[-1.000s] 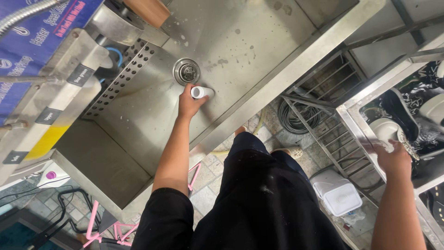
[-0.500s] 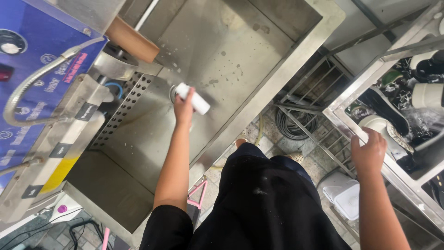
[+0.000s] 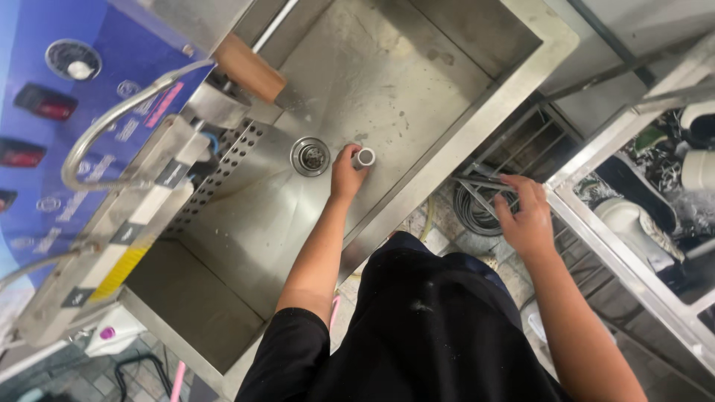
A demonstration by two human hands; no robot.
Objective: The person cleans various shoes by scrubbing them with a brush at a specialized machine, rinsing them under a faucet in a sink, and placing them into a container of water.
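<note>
On the left we see a curved metal faucet over the steel sink, with the round drain in its floor. Just right of the drain, our left hand grips a short white tube, its open end facing up. Farther right, our right hand hangs open, fingers spread, above a wire rack, holding nothing
</note>
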